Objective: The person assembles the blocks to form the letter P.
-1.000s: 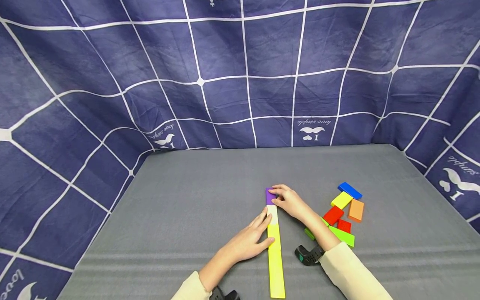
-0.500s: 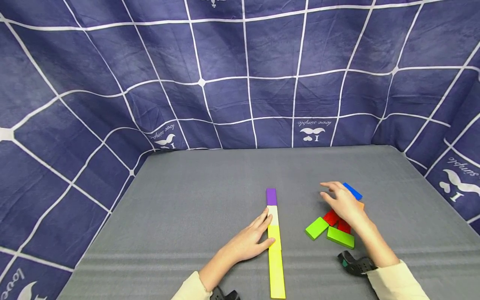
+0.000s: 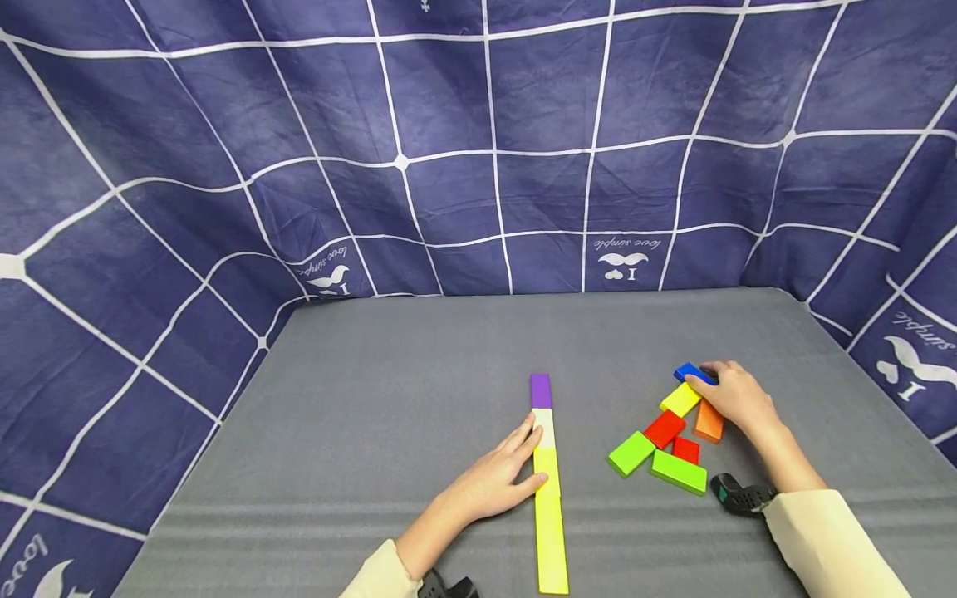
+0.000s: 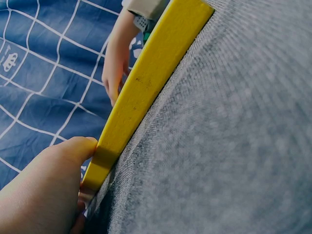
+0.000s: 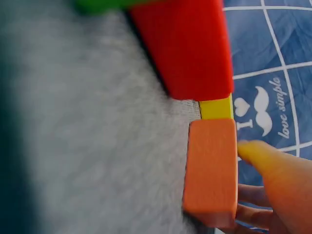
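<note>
A straight row of wooden blocks runs away from me in the head view: a purple block (image 3: 541,391) at the far end, then a cream block (image 3: 543,425), then yellow blocks (image 3: 552,544). My left hand (image 3: 493,477) rests along the row's left side, fingers outstretched on the cream block and thumb touching the yellow. On the right, my right hand (image 3: 736,397) pinches a blue block (image 3: 689,372) between thumb and fingers. An orange block (image 5: 212,168) lies just under that hand; the blue one is hidden in the right wrist view.
Near the right hand lie a small yellow block (image 3: 681,399), red blocks (image 3: 664,428) and green blocks (image 3: 679,472), loosely clustered. Grey cloth (image 3: 374,374) covers the table. A blue curtain with white lines (image 3: 449,199) closes off the back and sides.
My right hand has left the purple block at the row's far end, swung right over the loose blocks, and reached the blue block. The left hand has stayed in place.
</note>
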A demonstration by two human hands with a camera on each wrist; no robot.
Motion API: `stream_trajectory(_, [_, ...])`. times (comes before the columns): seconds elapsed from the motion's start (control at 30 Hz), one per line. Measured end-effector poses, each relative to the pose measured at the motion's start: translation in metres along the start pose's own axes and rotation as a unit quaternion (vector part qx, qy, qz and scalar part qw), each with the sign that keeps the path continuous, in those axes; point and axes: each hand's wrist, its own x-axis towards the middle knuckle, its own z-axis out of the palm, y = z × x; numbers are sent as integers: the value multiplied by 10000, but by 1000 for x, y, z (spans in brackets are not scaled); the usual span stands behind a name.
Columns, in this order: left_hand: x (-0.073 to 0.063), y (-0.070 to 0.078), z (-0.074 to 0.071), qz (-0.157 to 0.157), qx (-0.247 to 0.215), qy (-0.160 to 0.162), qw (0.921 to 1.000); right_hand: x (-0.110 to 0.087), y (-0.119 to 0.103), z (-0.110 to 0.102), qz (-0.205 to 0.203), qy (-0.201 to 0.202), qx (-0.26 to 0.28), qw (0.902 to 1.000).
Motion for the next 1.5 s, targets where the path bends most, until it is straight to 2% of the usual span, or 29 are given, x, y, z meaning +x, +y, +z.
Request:
stream_trajectory(0.13, [0,0,-1,2,-47,9,10000,9,-4,-2,2,-177,-129,9998])
stream_trajectory(0.23, [0,0,-2,17,-96,38,9999,13,-8,-5,52,-304,-19,9995])
stream_trajectory(0.33, [0,1,-2,32,-114,57,9999,15,-11,-7,39,-267,104,9996])
stream_trajectory(0.4, [0,1,-2,38,-97,55,9999,14,-14,-7,19,-95,149,9998])
stream_trajectory(0.53, [-1,1,-1,78,-62,59,9999,9,-28,-3,-126,617,111,9980])
stream_trajectory(0.63, [-2,0,0,88,-35,71,9999,4,-49,-3,-385,1055,105,9936])
stream_trajectory(0.7, [-2,0,0,84,-17,81,9999,1,-67,-2,-580,1085,87,9924])
stream_trajectory(0.9, [-1,1,-1,30,-58,33,10000,-10,-122,19,-1029,718,-3,9921])
stream_trajectory(1.03, [-1,2,-1,55,0,52,10000,-15,-142,40,-1005,430,-115,9939])
stream_trajectory(1.17, [0,2,-1,107,9,58,9999,-16,-146,56,-732,226,-276,9967])
stream_trajectory(1.3, [-1,2,0,105,18,58,9999,-18,-142,60,-739,125,-144,9971])
stream_trajectory(1.37, [-1,2,0,82,7,44,10000,-21,-139,58,-927,71,26,9957])
stream_trajectory(1.5, [0,0,0,75,3,27,10000,-27,-132,53,-1717,-136,205,9848])
